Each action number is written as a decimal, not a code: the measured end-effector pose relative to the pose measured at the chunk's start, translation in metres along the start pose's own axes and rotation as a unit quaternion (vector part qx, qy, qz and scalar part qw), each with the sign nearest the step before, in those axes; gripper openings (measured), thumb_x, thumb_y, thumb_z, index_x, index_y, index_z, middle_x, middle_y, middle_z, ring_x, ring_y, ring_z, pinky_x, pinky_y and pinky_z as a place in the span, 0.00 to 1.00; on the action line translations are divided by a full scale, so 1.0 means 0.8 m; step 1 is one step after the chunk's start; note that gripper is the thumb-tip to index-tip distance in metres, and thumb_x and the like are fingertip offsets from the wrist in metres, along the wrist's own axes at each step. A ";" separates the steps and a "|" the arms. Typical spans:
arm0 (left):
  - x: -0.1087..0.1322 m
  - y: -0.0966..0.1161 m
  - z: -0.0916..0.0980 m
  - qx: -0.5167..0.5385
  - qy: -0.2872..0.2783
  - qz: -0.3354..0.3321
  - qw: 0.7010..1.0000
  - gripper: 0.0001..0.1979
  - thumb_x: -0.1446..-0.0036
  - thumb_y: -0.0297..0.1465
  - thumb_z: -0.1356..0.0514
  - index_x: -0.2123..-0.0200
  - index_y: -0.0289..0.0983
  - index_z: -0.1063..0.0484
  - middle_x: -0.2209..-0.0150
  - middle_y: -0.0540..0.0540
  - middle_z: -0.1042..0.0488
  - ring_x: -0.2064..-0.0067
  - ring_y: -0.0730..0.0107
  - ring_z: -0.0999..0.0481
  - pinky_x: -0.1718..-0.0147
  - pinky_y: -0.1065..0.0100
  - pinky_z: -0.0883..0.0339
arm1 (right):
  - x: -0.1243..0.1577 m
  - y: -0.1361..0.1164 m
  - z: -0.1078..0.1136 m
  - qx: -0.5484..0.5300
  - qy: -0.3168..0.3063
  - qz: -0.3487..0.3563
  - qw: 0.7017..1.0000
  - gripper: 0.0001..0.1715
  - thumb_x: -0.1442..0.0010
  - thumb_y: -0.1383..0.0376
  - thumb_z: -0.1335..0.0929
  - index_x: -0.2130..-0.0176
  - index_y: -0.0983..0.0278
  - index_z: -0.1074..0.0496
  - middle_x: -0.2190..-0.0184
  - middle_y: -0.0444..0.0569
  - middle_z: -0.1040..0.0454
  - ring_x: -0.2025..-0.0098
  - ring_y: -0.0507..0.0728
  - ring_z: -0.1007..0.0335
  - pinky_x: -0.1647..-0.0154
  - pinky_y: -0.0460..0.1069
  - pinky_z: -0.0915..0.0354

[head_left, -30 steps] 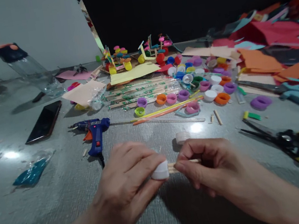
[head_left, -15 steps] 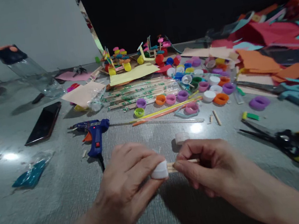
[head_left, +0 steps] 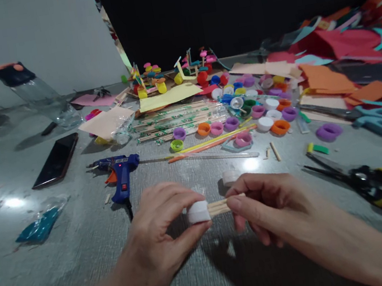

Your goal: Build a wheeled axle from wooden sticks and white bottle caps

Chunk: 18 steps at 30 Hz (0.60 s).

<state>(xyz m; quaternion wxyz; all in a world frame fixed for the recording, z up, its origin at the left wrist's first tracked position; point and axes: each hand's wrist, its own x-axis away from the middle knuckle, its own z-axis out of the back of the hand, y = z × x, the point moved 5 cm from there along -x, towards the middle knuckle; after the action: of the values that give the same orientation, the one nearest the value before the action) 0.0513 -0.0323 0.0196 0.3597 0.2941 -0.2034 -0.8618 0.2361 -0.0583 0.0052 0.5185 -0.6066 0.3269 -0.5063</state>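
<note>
Table (head_left: 90, 217) lay beneath left hand (head_left: 157, 225) and right hand (head_left: 276, 202), each pinching. Blue glue gun (head_left: 122, 173) lay beyond left hand. White bottle cap (head_left: 198, 212) sat between left thumb and fingers; wooden sticks (head_left: 218, 207), pinched by right hand, met it.

A small, round white plastic cap (head_left: 198, 212) is held on its side over the near part of the grey table (head_left: 198, 282), its rounded end turned left and its straight edge facing right. A short bundle of thin, pale, bare wooden sticks (head_left: 217, 208) meets that right edge — whether they enter the cap or only touch its rim cannot be told — and runs rightward, close together and nearly level, rising slightly toward partly covered far ends.
</note>
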 end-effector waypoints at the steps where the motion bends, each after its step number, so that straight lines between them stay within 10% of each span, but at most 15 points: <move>1: 0.001 0.000 0.000 0.000 0.000 0.002 1.000 0.08 0.37 0.33 0.35 0.54 0.43 0.27 0.57 0.50 0.23 0.51 0.63 0.26 0.52 0.59 0.33 | -0.001 0.001 0.000 0.003 -0.002 -0.004 1.000 0.19 0.32 0.53 0.32 0.69 0.63 0.29 0.78 0.41 0.32 0.79 0.47 0.39 0.81 0.40 0.43; 18: 0.001 0.009 0.002 -0.030 0.029 -0.016 0.999 0.07 0.36 0.32 0.36 0.54 0.43 0.27 0.58 0.51 0.22 0.53 0.62 0.25 0.52 0.57 0.36 | -0.012 0.007 -0.015 -0.048 -0.011 -0.001 0.999 0.22 0.33 0.54 0.34 0.74 0.64 0.32 0.81 0.41 0.33 0.84 0.45 0.44 0.85 0.40 0.50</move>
<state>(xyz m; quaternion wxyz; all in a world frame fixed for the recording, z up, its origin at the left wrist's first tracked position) 0.0530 -0.0373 0.0246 0.3604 0.3112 -0.1618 -0.8643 0.2227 -0.0545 -0.0030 0.4921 -0.6367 0.3441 -0.4837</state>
